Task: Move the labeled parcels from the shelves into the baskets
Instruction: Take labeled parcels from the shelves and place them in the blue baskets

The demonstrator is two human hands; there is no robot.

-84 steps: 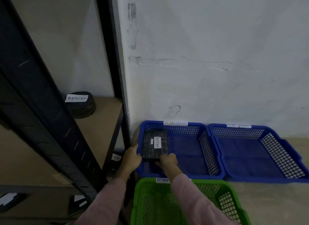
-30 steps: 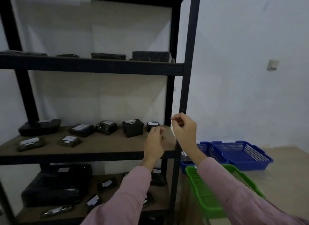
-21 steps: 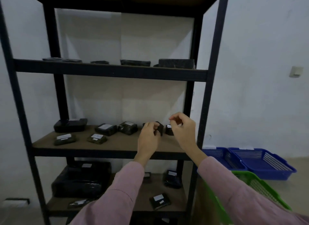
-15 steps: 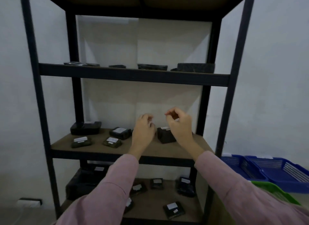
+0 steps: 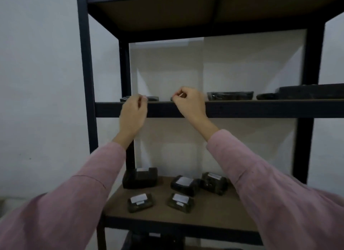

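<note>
Since half a second earlier both hands had climbed from the middle shelf to the front edge of the upper shelf (image 5: 260, 108), and the view had tipped up and swung left, so the baskets had dropped out of sight. Left hand (image 5: 133, 115) hung with its fingers loosely bent and empty, its fingertips right at the shelf lip. Right hand (image 5: 189, 105) was curled, thumb meeting forefinger, with nothing seen in it; whether it touched anything behind it could not be told. The nearest parcel (image 5: 153, 98) was a thin, flat, dark one lying on the upper shelf just behind and above the left fingertips, between the two hands, its long axis running left to right along the shelf edge. A dark sliver (image 5: 171, 99) showed just at the right fingertips, too little of it to name. A longer flat parcel (image 5: 230, 96) lay further right, beyond the right hand. Judging by this, the left hand was the nearer one for the thin parcel, and it would need to reach over the lip and slide the parcel forward. Small labelled parcels (image 5: 183, 183) sat on the middle shelf (image 5: 204, 212), well below both hands.
</note>
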